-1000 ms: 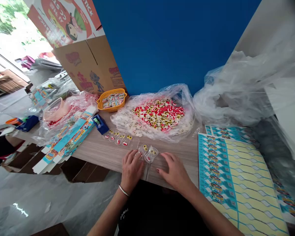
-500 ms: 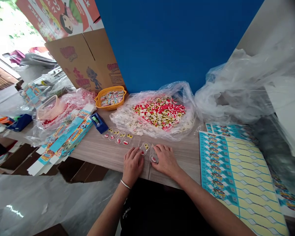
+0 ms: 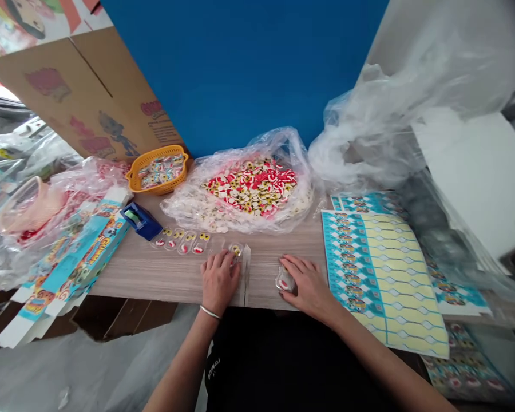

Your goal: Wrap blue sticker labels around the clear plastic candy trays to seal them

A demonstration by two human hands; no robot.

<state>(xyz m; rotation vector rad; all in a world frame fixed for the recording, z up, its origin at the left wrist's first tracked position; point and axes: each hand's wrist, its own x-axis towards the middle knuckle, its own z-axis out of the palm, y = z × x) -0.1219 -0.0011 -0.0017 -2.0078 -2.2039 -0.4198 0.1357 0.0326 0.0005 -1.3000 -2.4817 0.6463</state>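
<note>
My left hand point(image 3: 220, 280) rests on the tabletop, fingers closed at the near edge of a clear plastic blister with a yellow-ringed gummy eye point(image 3: 236, 249); the fingers partly cover it. Further right, my right hand point(image 3: 308, 288) grips another clear blister point(image 3: 284, 281) between thumb and fingers, a red-and-white gummy piece showing in it. Left of my left hand lies a row of several blisters point(image 3: 187, 242), each with two yellow eyes and a red-and-white piece. Behind them, an open plastic bag point(image 3: 184, 203) holds a heap of loose red, white and yellow gummies point(image 3: 257, 186).
A blue tape dispenser point(image 3: 141, 222) stands left of the row, near an orange basket point(image 3: 131, 178) of wrapped packs. Printed card sheets point(image 3: 405, 286) lie to the right. Flattened printed boxes point(image 3: 75, 257) overhang the table's left front. A blue panel point(image 3: 249, 68) rises behind.
My right hand has moved right along the table with its blister, away from my left hand. My left hand stays by the other blister. The camera view has turned right.
</note>
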